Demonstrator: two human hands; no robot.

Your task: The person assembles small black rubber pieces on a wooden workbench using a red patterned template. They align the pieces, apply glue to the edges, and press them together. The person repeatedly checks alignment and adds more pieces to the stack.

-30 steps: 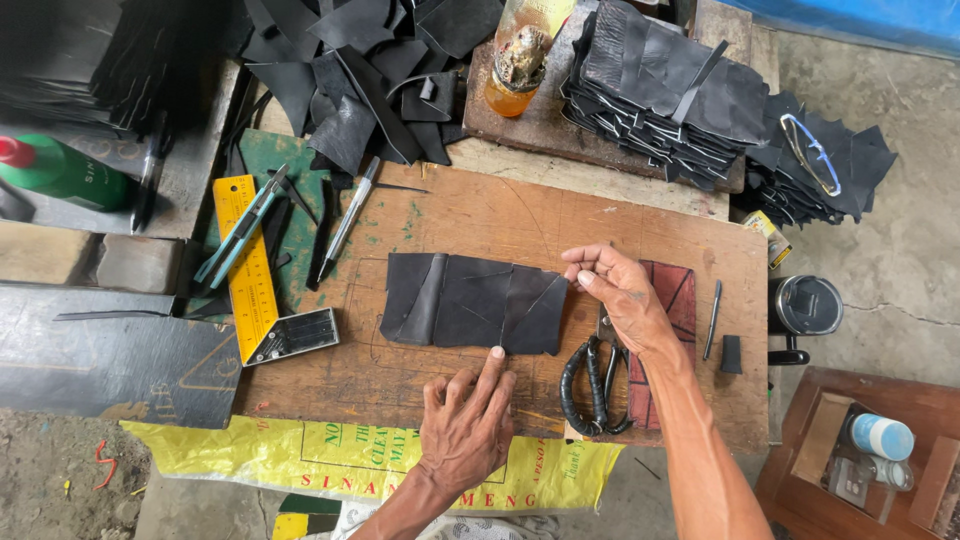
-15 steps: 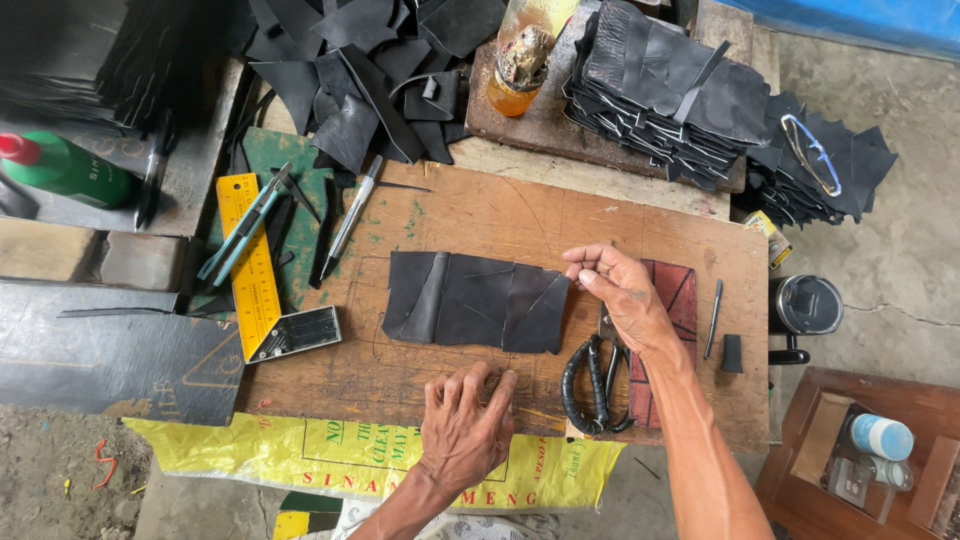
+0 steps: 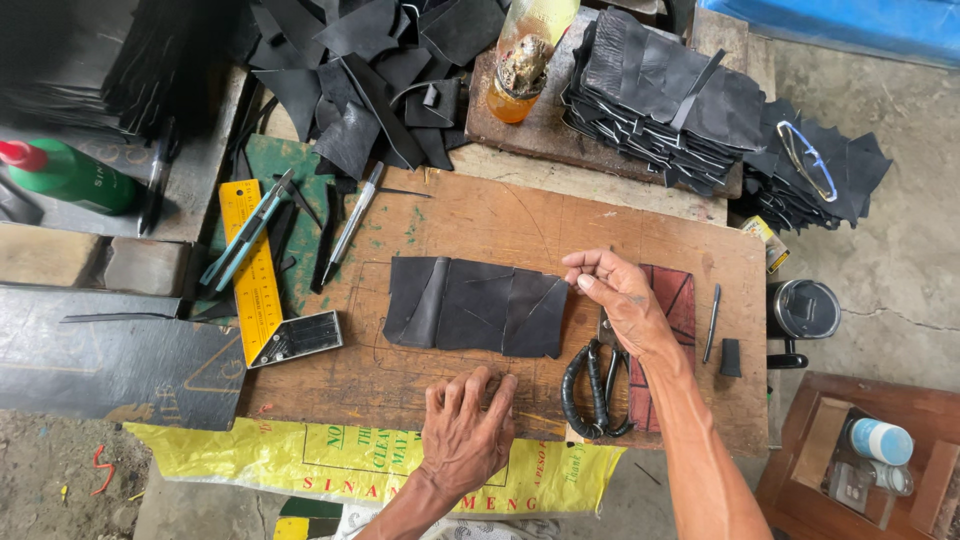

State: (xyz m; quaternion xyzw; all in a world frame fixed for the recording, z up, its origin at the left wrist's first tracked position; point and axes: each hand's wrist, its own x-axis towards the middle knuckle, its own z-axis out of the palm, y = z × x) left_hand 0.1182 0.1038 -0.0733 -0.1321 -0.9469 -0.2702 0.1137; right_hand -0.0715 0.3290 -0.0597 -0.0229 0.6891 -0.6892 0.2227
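Note:
A dark leather piece lies flat in the middle of a wooden board. My right hand pinches its upper right corner between thumb and fingers. Resting palm down on the board's near edge, just below the leather, is my left hand, fingers spread, holding nothing. Black-handled scissors lie under my right wrist, partly on a dark red leather piece.
A yellow square ruler, a utility knife and a pen lie at the left. Leather scraps, tied leather stacks and an amber bottle sit at the back. A green bottle stands far left, a metal tin right.
My left hand slid slightly right and back along the board's near edge. My right hand keeps pinching the leather's corner, and the piece lies almost unchanged.

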